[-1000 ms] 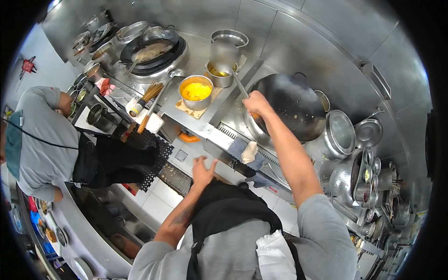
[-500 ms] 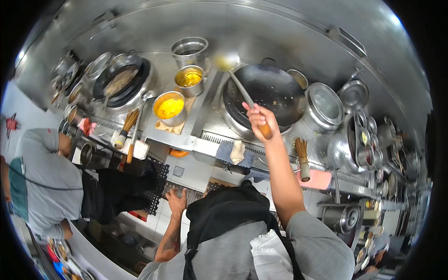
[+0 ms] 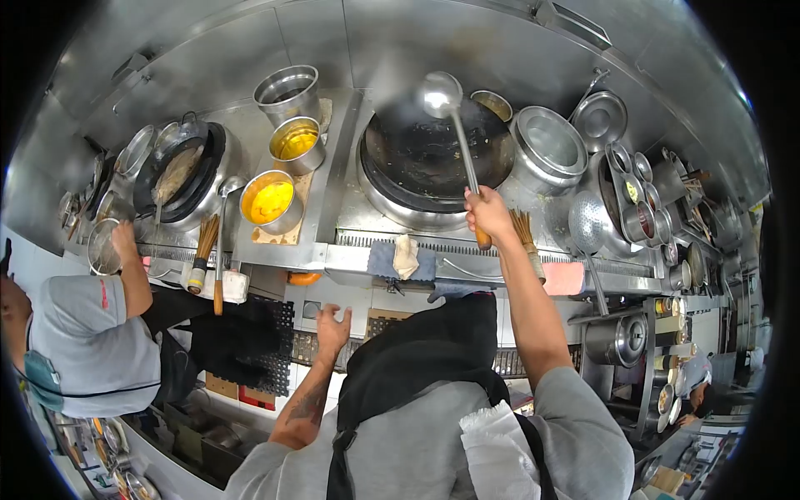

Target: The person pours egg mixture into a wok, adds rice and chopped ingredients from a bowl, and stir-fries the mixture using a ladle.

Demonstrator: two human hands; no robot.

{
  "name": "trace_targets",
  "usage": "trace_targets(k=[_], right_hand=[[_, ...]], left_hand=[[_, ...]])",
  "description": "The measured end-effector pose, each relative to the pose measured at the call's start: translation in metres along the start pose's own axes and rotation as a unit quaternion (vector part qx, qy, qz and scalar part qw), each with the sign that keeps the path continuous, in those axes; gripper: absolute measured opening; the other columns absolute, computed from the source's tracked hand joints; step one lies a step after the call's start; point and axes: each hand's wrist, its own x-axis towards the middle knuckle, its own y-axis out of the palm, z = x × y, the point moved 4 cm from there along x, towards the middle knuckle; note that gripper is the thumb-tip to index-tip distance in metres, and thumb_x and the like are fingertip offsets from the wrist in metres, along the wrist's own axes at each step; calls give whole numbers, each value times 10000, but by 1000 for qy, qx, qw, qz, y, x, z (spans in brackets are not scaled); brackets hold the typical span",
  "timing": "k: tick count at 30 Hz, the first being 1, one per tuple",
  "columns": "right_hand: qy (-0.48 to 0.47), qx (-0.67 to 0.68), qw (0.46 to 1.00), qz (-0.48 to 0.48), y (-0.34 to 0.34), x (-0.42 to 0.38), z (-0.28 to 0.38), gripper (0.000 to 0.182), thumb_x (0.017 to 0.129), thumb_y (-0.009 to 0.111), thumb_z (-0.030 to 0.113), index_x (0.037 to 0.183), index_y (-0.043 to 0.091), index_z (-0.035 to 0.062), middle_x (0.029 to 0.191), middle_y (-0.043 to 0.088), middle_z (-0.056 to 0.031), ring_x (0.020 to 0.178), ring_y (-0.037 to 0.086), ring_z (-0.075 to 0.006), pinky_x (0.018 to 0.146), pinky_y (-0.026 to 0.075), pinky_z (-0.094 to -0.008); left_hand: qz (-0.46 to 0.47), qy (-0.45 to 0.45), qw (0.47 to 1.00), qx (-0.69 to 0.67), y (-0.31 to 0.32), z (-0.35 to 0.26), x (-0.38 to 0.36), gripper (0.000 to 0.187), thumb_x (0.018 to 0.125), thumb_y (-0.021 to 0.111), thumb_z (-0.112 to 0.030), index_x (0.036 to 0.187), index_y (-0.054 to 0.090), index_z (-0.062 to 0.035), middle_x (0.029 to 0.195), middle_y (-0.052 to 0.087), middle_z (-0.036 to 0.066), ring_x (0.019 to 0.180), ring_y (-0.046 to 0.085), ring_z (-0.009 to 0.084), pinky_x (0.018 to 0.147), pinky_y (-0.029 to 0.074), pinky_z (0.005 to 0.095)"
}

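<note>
My right hand point(image 3: 490, 215) is closed around the wooden-ended handle of a long metal ladle point(image 3: 465, 154). The ladle's bowl hangs above the far side of a black wok point(image 3: 404, 171), which sits on the stove with small food bits on its surface. Lower down, in front of the stove, my left hand point(image 3: 333, 330) is held in the air with its fingers bent and apart, touching nothing. Left of the wok stand a pot of yellow liquid point(image 3: 270, 202), a second pot with yellow oil point(image 3: 297, 145) and a taller metal pot point(image 3: 288, 93).
A co-worker point(image 3: 92, 333) at the left has a hand at a round strainer point(image 3: 103, 247). Another wok point(image 3: 179, 171) stands there. Along the stove's front edge lie a folded cloth point(image 3: 406, 257), a bamboo brush point(image 3: 527, 246) and a perforated skimmer point(image 3: 587, 223). A lidded pot point(image 3: 617, 340) stands lower right.
The ladle's bowl has swung right, from beyond the wok's left edge to above its far side. My view has shifted. The co-worker's arm now reaches forward to a strainer.
</note>
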Motion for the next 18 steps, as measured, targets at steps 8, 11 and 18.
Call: trace_targets(k=[8,11,18], right_hand=[[187,560,710,383,71,-48,68,309,1005,471,265,1230,476,53,684,406,22,477,338,-38,398,323,-179],[179,450,779,398,99,-60,84,310,977,505,232,1216,501,35,704,457,-4,456,374,-40,366,330,-185],[-278,-256,894,239,139,-88,123,521,847,566,169,1323,485,-25,890,654,-214,696,659,-296,704,541,-369]], left_hand=[[127,290,945,-84,55,-288,103,283,868,626,-235,1103,564,-90,1140,583,139,1052,580,330,882,495,380],[194,264,940,99,114,-283,140,292,876,622,-251,1114,564,-93,1113,585,131,1046,577,326,892,487,382],[-24,309,944,-113,89,-283,162,314,893,613,-287,1142,564,-102,1051,590,112,1032,571,317,917,468,385]])
